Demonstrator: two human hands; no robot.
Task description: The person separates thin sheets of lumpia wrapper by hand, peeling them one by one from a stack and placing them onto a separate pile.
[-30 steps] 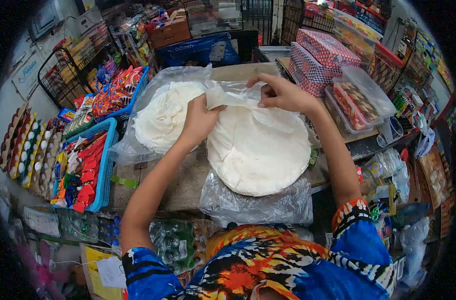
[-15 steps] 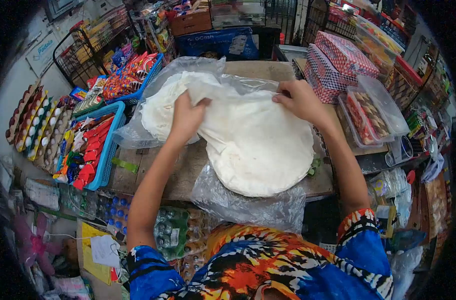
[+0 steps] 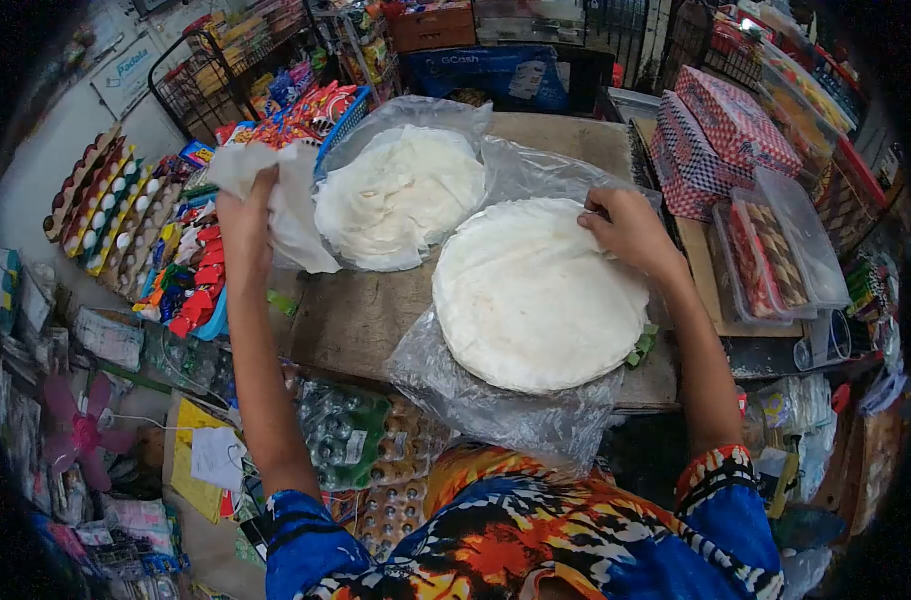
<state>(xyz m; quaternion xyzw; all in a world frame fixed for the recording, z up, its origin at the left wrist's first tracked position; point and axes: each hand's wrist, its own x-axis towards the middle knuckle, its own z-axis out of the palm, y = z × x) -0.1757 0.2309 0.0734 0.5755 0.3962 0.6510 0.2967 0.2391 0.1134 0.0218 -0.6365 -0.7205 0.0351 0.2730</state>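
Note:
A large round stack of thin white spring roll wrappers (image 3: 541,300) lies on clear plastic (image 3: 426,355) in front of me. My right hand (image 3: 631,232) is at its upper right edge, fingers pinched against the top sheet. Off to the left, my left hand (image 3: 246,222) grips a loose wrapper (image 3: 294,205) that hangs folded from the fingers. Behind and left of the stack, a second, looser pile of wrappers (image 3: 401,195) rests on another plastic bag (image 3: 466,115).
The brown tabletop (image 3: 351,320) carries both piles. Blue baskets of snack packets (image 3: 321,110) and egg trays (image 3: 106,205) stand left. Checkered boxes (image 3: 721,140) and a clear food container (image 3: 766,250) are on the right. Bottle packs (image 3: 341,435) sit below the table edge.
My left hand has pulled a wrapper off the large stack and carried it left, past the looser pile. My right hand stays at the stack's edge. The view has shifted slightly.

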